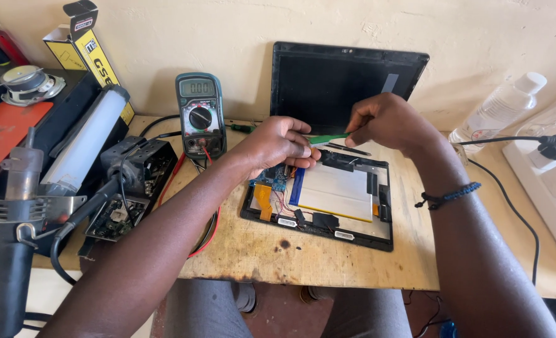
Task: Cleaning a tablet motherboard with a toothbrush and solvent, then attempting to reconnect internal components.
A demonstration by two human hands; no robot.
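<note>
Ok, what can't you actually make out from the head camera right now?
- Head view: the top edge of the opened tablet is hidden under the left hand and right hand.
- The green tool: its tip is covered by the left hand's fingers.
- The multimeter display is too small to read.
- The plastic bottle is partly behind the right wrist.

Your left hand [278, 143] curled, knuckles up, fingertips pinched together, forearm reaching in from lower left. Your right hand [387, 122] opposite, fingers closed in pinch, wrist bent, forearm entering from lower right. Hands nearly meeting.
</note>
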